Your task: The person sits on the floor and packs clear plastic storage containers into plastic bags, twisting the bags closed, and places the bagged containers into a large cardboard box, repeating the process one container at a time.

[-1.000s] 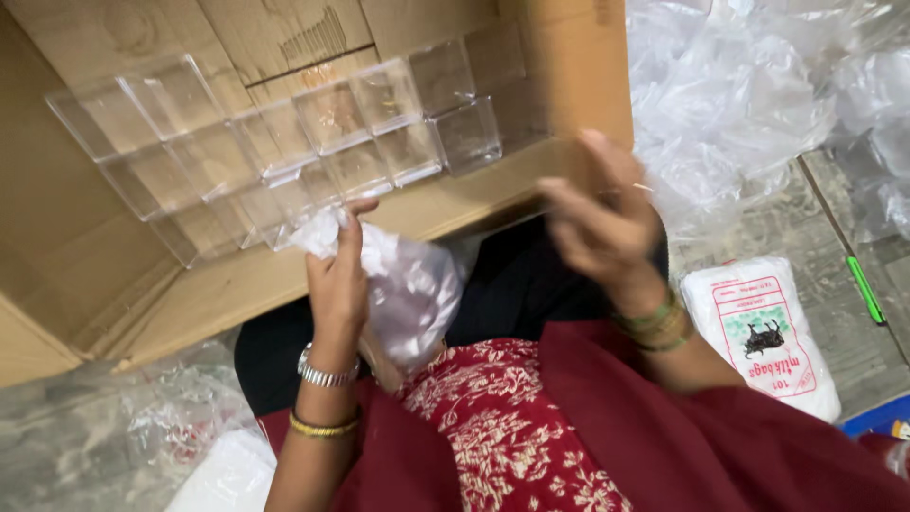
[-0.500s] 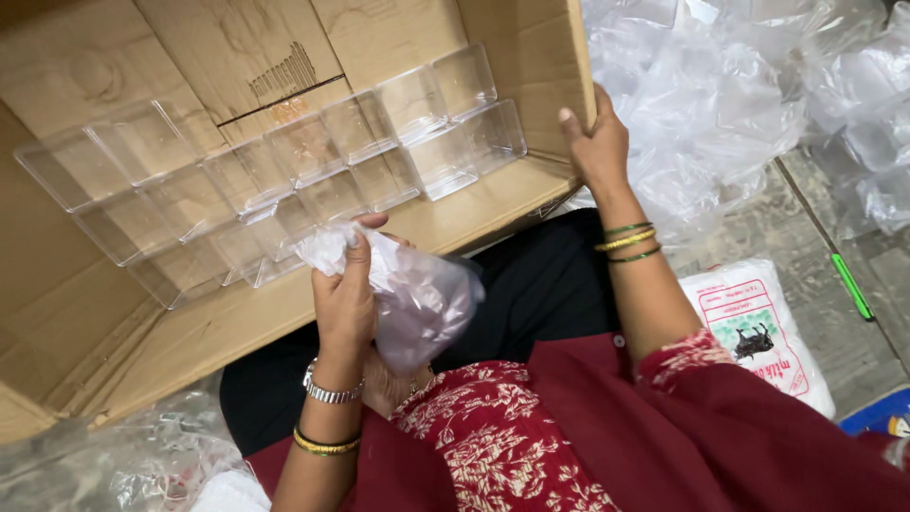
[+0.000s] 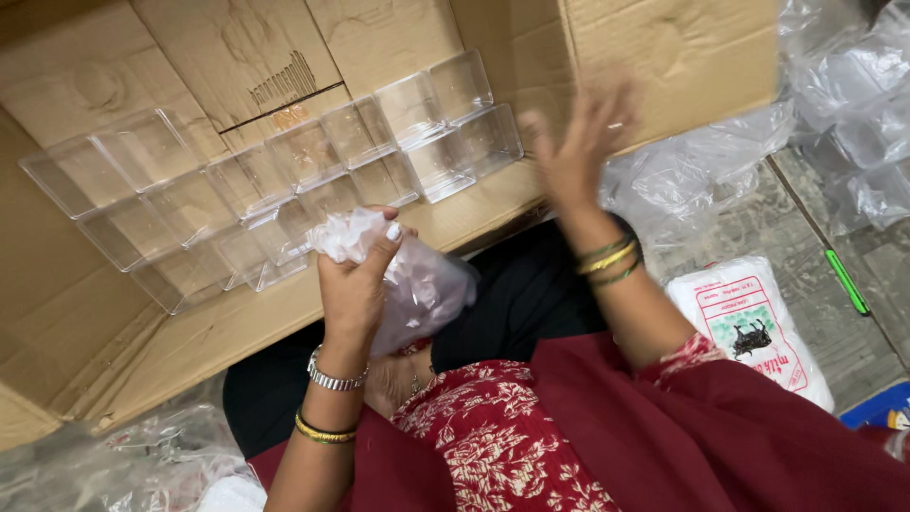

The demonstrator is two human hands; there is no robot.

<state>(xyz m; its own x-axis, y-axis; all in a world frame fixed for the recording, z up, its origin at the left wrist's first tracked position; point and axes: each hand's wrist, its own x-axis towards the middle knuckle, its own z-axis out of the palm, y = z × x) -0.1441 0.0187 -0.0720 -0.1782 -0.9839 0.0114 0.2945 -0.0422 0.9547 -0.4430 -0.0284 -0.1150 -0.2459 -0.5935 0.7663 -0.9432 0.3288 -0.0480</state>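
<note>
The right hand (image 3: 578,142) had lifted off the cardboard box (image 3: 664,57), fingers spread, holding nothing. The left hand (image 3: 355,284) stayed clamped on one plastic bag (image 3: 417,284).

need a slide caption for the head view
Left hand grips a clear plastic bag; blurred right hand is raised near clear boxes in a carton.

Your left hand (image 3: 355,284) is raised in front of you, forearm upright, fingers curled closed in a grip, thumb tip up near the top, back of the hand facing you. Wrist carries a metal watch, a gold bangle lower down the forearm. Your right hand (image 3: 578,142) is lifted higher and further out, fingers spread and loose, motion-blurred, gripping nothing. Several bangles at that wrist; red sleeve covers the upper arm
</note>
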